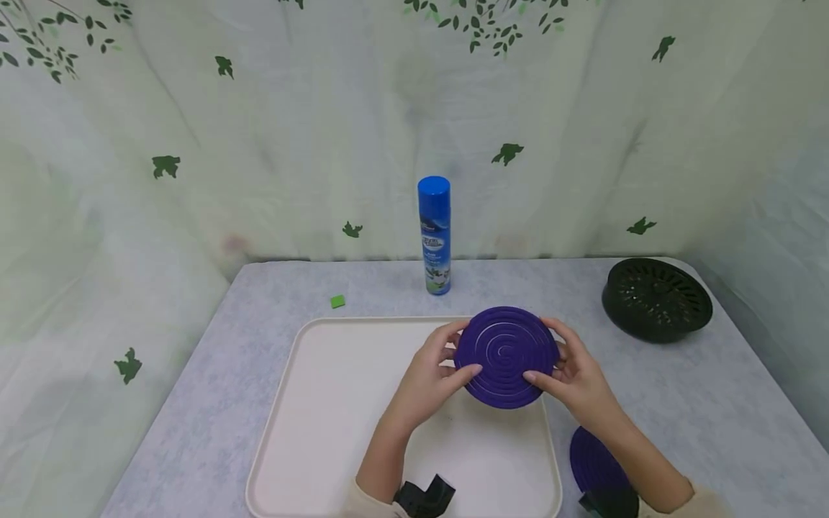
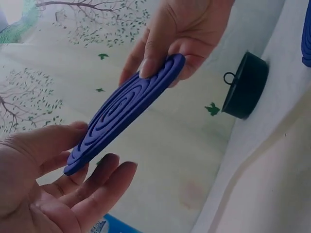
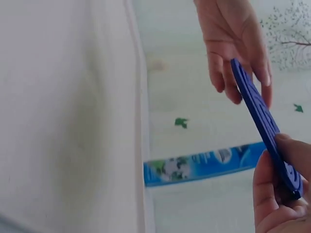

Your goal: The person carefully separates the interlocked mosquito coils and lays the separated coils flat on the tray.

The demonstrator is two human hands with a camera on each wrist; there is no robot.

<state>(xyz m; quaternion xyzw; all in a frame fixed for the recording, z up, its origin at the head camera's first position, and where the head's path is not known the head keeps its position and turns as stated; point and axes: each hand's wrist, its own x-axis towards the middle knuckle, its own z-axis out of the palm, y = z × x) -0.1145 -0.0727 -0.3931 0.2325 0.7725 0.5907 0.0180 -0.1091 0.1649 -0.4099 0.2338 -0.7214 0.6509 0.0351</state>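
Note:
Both hands hold a round purple trivet with spiral ridges, raised over the right part of a white tray. My left hand pinches its left edge, thumb on the ridged face and fingers behind. On the opposite edge my right hand grips it the same way. Seen from the left wrist, the trivet is a thin tilted disc between the two hands. A second purple trivet lies on the table right of the tray, partly hidden under the right forearm.
The white tray takes up the table's middle. Behind it stand a blue spray can and a small green square. A dark green round container with a slotted top sits at the back right. A leaf-patterned curtain hangs behind.

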